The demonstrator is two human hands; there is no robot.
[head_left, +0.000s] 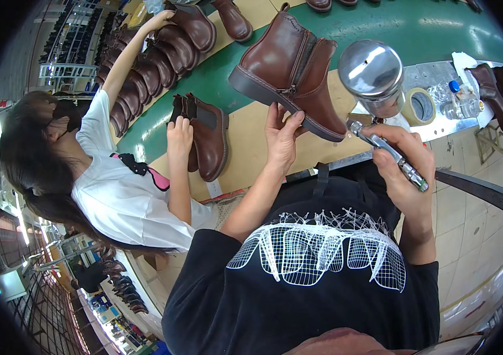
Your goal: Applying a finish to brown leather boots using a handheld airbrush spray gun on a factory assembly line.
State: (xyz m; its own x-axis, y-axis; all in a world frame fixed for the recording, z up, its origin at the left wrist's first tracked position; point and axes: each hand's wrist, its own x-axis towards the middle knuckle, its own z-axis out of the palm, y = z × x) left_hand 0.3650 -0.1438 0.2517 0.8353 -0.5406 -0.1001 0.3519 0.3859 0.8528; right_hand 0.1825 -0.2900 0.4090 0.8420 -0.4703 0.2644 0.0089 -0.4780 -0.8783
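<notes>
My left hand [282, 133] holds a brown ankle boot [290, 68] by its sole and heel, tilted above the tan and green workbench [251, 136]. The boot's side zip is open. My right hand [402, 163] grips a metal spray gun [381, 142] with a shiny steel cup [372, 71] on top, close to the boot's toe end.
A co-worker in a white shirt [121, 195] sits at my left, one hand on a dark brown boot [207, 139], the other reaching to a row of brown boots [157, 65]. A tape roll [420, 106], a plastic bottle [455, 97] and dark boots [494, 89] lie at right.
</notes>
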